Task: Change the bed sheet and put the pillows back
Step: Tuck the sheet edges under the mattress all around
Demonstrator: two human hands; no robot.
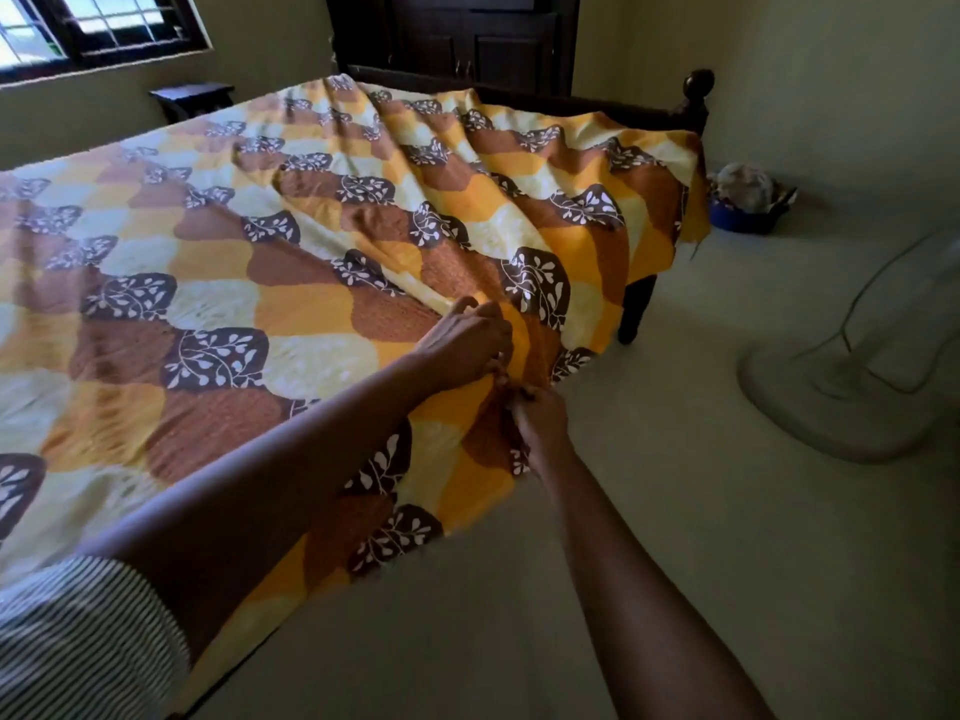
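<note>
Sheet (218, 262) (orange, brown and cream, leaf print) covers the bed (693, 103), its edge hanging over the near side. Left hand (465, 343) and right hand (540, 426), fingers curled, both grip bunched fabric at that edge, the cloth creasing toward the far corner.

You are in a home bedroom: one bed with a dark turned wooden post (697, 88) at its far right corner, covered edge to edge by a bed sheet (311, 241) in orange, brown and cream leaf print. Beyond its far edge: a dark wooden wardrobe (467, 33), a small dark side table (192, 98), a dark-framed paned window (98, 28). On the pale floor (675, 563) off the bed's right edge: a blue basin (748, 220) heaped with cloth, a pale round pedestal base (852, 397) with its cord.
</note>
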